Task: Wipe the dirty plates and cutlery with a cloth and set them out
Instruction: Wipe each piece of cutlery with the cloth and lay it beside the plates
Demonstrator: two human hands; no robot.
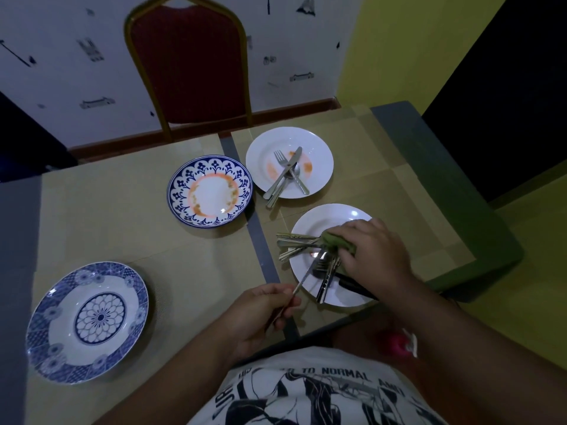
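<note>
Left hand [260,311], 6 o'clock: thumb and fingers pinch the handle of a metal utensil [306,273] slanting up toward 2 o'clock; right hand [368,250], 4 o'clock: fingers curled, pressing a green cloth [337,240] onto that utensil's far end, whose type cannot be told. Beneath both: near white plate [346,297] at 4 o'clock, bearing loose cutlery [296,240] and a black-handled piece [352,283]. Also on the table [122,210]: far white plate [319,142] at 1 o'clock, orange-smeared, with crossed fork, knife and spoon [285,176]; stained blue-rimmed plate [184,191] at 11 o'clock; unsmeared blue-patterned plate [40,332] at 8 o'clock.
</note>
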